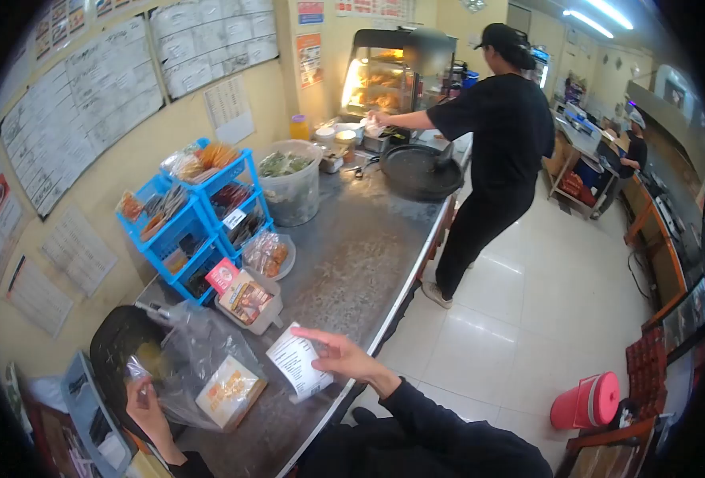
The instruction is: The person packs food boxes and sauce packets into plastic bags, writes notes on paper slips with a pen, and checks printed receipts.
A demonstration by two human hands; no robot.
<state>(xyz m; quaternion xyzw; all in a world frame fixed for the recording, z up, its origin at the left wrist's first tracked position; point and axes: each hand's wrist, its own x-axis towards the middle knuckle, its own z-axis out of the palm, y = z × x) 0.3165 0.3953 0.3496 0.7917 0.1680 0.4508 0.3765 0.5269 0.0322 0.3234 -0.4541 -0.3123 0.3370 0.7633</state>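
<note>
My right hand [343,354] is at a printed white receipt [298,365] over the near end of the metal counter, its fingers closed around the slip's upper right side. To the left, my left hand [147,406] has its fingers drawn together at the edge of a clear plastic bag [201,338]; a small shiny bit of plastic shows at the fingertips. A box with a white and orange top [230,392] lies at the bag's lower right, partly under the plastic.
Blue shelf baskets [201,211] hold packets beside a large clear bucket [290,183]. A card holder [245,299] stands near the receipt. A co-worker in black [499,127] reaches toward the lit food warmer [380,80]. A round black tray [421,171] sits farther along the counter.
</note>
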